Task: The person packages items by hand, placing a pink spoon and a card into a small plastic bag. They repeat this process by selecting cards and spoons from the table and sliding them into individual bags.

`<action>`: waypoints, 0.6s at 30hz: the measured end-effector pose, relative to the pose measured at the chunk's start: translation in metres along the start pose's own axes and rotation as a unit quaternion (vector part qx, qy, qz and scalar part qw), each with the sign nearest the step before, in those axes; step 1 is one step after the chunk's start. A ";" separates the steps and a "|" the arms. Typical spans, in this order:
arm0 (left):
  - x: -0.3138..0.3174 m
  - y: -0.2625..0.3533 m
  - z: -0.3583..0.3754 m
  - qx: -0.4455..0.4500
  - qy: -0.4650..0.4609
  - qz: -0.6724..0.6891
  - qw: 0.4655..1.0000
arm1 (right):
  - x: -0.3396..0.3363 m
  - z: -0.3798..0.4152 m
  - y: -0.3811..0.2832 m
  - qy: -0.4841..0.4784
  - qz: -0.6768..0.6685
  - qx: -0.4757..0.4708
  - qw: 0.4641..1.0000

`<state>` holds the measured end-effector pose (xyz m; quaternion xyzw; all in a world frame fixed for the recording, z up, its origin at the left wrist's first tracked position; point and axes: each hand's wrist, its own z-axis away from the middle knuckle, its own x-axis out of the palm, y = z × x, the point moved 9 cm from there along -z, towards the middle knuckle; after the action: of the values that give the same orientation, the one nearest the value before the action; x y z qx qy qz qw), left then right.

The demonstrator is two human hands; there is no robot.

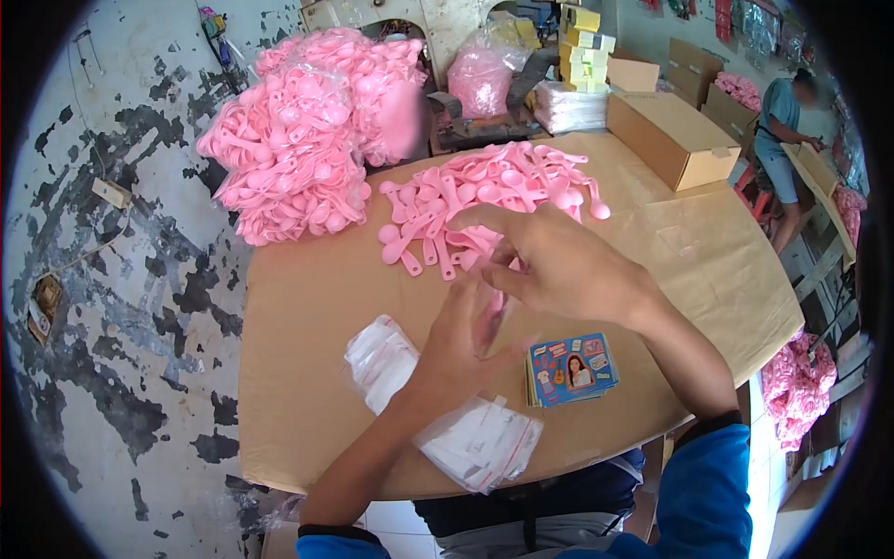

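My left hand (454, 349) is closed around a small clear plastic bag (490, 317) with something pink showing in it. My right hand (568, 265) is just above and to the right, its fingers curled at the bag's top; what they grip is hidden. Beyond both hands lies a loose heap of pink plastic spoons (521, 182). A stack of flat clear bags with white backs (484, 443) lies under and beside my left forearm. Right of my left hand sits a stack of blue printed cards (571, 371) with a portrait on top.
Large clear sacks of pink spoons (298, 140) stand at the table's back left. A closed cardboard box (675, 140) sits at the back right, near stacked yellow boxes (582, 47). Brown paper covers the table (307, 373). Another person (787, 130) works at the far right.
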<state>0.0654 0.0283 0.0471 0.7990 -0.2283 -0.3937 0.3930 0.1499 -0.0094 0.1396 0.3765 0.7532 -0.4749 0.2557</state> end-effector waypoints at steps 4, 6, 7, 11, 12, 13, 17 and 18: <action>0.005 -0.019 0.004 -0.107 -0.041 0.066 0.991 | -0.013 -0.001 0.013 0.037 -0.156 0.052 0.986; 0.007 -0.020 0.003 -0.095 -0.049 0.123 0.987 | -0.015 0.000 0.018 0.037 -0.205 0.055 0.976; 0.006 -0.018 0.002 -0.074 -0.051 0.156 0.984 | -0.009 0.003 0.016 0.011 -0.212 0.063 0.975; 0.011 -0.014 0.002 -0.105 -0.094 0.259 0.956 | 0.003 -0.003 0.027 0.003 -0.198 0.016 0.980; 0.007 -0.015 0.003 -0.127 -0.074 0.260 0.954 | 0.002 -0.004 0.031 0.007 -0.189 0.026 0.982; 0.004 -0.018 0.003 -0.147 -0.055 0.261 0.952 | 0.004 -0.003 0.033 0.000 -0.201 0.033 0.979; -0.024 -0.014 -0.005 -0.036 0.077 0.195 0.977 | 0.003 -0.002 0.025 -0.008 -0.167 0.056 0.984; -0.028 -0.017 -0.004 -0.032 0.085 0.181 0.979 | 0.003 -0.001 0.022 -0.005 -0.140 0.064 0.988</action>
<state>0.0537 0.0589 0.0472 0.7621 -0.3224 -0.2541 0.5007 0.1658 -0.0011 0.1260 0.2802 0.7653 -0.5552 0.1661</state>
